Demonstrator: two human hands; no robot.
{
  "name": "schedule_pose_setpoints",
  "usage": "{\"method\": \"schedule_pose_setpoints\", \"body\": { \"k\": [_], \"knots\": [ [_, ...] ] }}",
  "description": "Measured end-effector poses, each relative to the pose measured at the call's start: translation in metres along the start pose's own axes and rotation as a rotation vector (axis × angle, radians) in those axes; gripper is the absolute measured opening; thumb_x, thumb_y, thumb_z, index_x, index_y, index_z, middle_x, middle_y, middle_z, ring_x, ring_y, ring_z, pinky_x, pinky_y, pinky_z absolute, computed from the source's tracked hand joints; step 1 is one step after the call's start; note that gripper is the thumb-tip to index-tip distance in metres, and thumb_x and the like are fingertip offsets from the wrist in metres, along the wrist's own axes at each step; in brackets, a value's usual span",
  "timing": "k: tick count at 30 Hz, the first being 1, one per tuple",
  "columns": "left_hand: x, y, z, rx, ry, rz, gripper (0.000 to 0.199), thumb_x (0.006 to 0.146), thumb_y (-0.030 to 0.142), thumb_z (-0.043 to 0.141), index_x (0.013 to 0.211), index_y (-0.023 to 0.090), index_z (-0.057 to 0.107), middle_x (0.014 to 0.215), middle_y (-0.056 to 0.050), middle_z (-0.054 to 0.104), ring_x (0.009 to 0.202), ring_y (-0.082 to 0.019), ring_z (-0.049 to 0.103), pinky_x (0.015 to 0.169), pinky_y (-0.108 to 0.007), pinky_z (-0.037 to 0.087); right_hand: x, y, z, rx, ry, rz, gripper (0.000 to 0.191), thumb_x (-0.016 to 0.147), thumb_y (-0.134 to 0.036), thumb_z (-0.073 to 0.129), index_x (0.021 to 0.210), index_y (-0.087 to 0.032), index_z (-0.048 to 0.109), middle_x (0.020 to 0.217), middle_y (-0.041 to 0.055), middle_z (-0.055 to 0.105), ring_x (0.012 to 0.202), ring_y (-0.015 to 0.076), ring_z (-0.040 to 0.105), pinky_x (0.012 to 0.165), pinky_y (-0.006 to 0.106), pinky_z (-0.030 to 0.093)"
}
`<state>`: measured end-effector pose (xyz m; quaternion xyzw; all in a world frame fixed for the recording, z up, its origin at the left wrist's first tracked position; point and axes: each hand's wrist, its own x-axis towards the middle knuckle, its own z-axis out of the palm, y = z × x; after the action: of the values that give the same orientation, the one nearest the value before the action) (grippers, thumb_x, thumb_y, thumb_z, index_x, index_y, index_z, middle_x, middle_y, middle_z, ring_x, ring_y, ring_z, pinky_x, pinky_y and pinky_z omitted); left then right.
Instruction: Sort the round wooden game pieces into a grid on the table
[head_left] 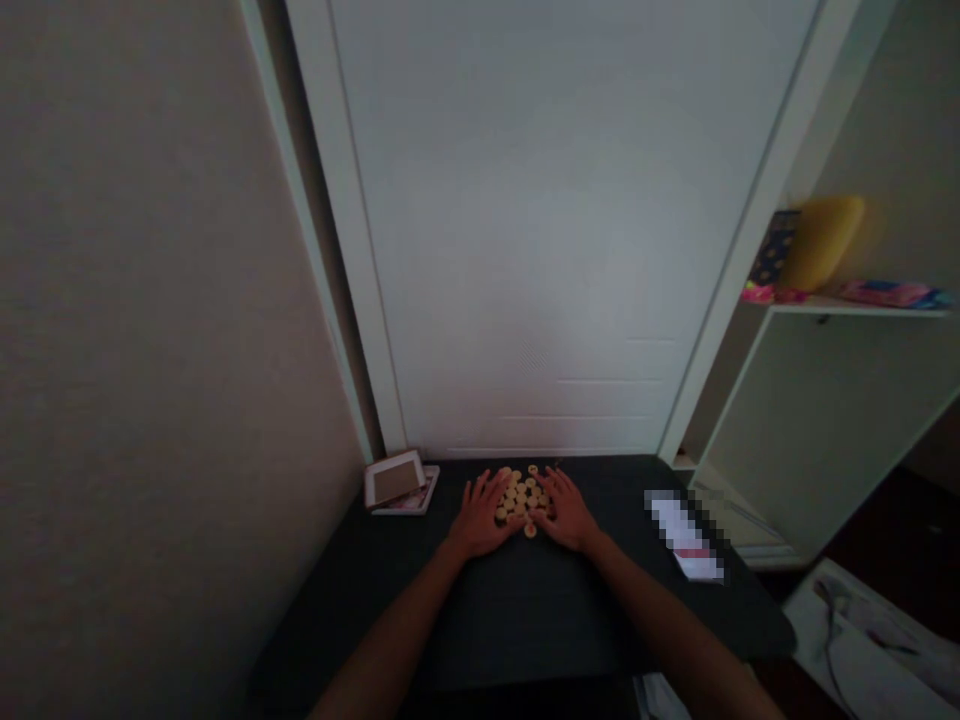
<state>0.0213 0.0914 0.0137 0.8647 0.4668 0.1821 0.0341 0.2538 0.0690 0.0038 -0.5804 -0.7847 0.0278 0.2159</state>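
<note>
A cluster of small round wooden discs (520,491), like board-game pieces, lies on the dark table (525,610) near its far edge. My left hand (482,515) curves around the left side of the cluster, fingers spread and touching the outer discs. On the opposite side my right hand (568,512) rests with its fingers apart against the discs there. One disc (530,530) sits at the near side, between my two thumbs. Marks on the discs are too small to read.
Two stacked flat boxes or frames (397,480) lie at the table's far left corner. A blurred-out white and red item (686,540) is on the right. A white door or panel (525,250) rises behind the table; a shelf (855,308) holds a yellow object (825,240).
</note>
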Motion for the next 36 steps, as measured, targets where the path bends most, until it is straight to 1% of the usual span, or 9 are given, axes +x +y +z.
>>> {"method": "schedule_pose_setpoints", "body": {
  "k": [4,8,11,15,18,24,29,34,36],
  "knots": [
    [-0.019,0.007,0.003,0.017,0.017,-0.047,0.080,0.084,0.068,0.044,0.149,0.027,0.026,0.158,-0.006,0.024,0.146,-0.030,0.011,0.117,-0.052,0.009,-0.022,-0.010,-0.001,-0.002,0.008,0.003,0.086,0.078,-0.073,0.052,0.149,-0.030,0.031,0.157,0.0057,0.022,0.143,0.0314,0.018,0.114,0.047,0.021],
    [-0.036,0.013,0.010,0.040,0.042,-0.098,0.068,0.092,0.057,0.036,0.150,0.024,0.023,0.158,-0.006,0.023,0.147,-0.027,0.011,0.117,-0.050,0.011,-0.035,-0.015,0.003,-0.009,0.080,0.125,0.078,0.084,-0.066,0.048,0.148,-0.025,0.032,0.153,0.0105,0.030,0.140,0.0311,0.026,0.113,0.045,0.024],
    [-0.043,0.016,0.013,0.053,0.034,-0.107,0.064,0.093,0.053,0.035,0.149,0.025,0.025,0.158,-0.005,0.025,0.146,-0.027,0.012,0.117,-0.049,0.012,-0.039,-0.016,0.007,-0.023,0.101,0.185,0.074,0.087,-0.063,0.047,0.146,-0.020,0.035,0.149,0.0135,0.035,0.138,0.0313,0.028,0.113,0.045,0.025],
    [-0.046,0.019,0.013,0.058,0.040,-0.127,0.060,0.093,0.051,0.036,0.147,0.025,0.030,0.156,-0.005,0.029,0.146,-0.027,0.016,0.118,-0.049,0.012,-0.043,-0.016,0.011,0.006,0.192,0.161,0.059,0.092,-0.053,0.043,0.141,-0.020,0.041,0.141,0.0137,0.044,0.133,0.0314,0.035,0.111,0.048,0.028],
    [-0.046,0.019,0.013,0.054,0.053,-0.141,0.059,0.093,0.050,0.037,0.147,0.025,0.030,0.156,-0.005,0.029,0.145,-0.026,0.018,0.118,-0.048,0.013,-0.048,-0.017,0.009,0.032,0.247,0.138,0.046,0.095,-0.044,0.039,0.134,-0.021,0.049,0.132,0.0138,0.052,0.128,0.0306,0.040,0.109,0.048,0.032],
    [-0.045,0.019,0.014,0.032,0.054,-0.126,0.058,0.094,0.048,0.036,0.146,0.022,0.032,0.156,-0.007,0.028,0.144,-0.025,0.021,0.117,-0.046,0.015,-0.052,-0.020,0.004,0.019,0.207,0.111,0.041,0.095,-0.037,0.037,0.129,-0.018,0.051,0.134,0.0135,0.050,0.128,0.0294,0.039,0.110,0.045,0.031],
    [-0.047,0.021,0.013,0.013,0.080,-0.154,0.055,0.094,0.044,0.040,0.142,0.020,0.036,0.155,-0.009,0.031,0.142,-0.025,0.026,0.117,-0.045,0.017,-0.051,-0.018,0.006,0.047,0.245,0.155,0.041,0.093,-0.034,0.039,0.130,-0.019,0.051,0.131,0.0138,0.051,0.125,0.0299,0.041,0.109,0.046,0.032],
    [-0.064,0.022,0.011,-0.001,0.188,-0.212,0.053,0.092,0.038,0.044,0.140,0.016,0.038,0.154,-0.012,0.032,0.139,-0.025,0.033,0.116,-0.041,0.022,-0.062,-0.019,0.014,0.034,0.290,0.214,0.043,0.091,-0.031,0.042,0.131,-0.018,0.051,0.131,0.0151,0.051,0.123,0.0314,0.044,0.107,0.047,0.034],
    [-0.073,0.022,0.012,-0.005,0.209,-0.208,0.049,0.092,0.036,0.044,0.137,0.018,0.042,0.151,-0.011,0.037,0.137,-0.025,0.036,0.115,-0.042,0.024,-0.069,-0.019,0.018,0.010,0.305,0.220,0.044,0.090,-0.030,0.043,0.133,-0.019,0.049,0.134,0.0148,0.049,0.125,0.0306,0.042,0.108,0.045,0.033]
  ]
}}
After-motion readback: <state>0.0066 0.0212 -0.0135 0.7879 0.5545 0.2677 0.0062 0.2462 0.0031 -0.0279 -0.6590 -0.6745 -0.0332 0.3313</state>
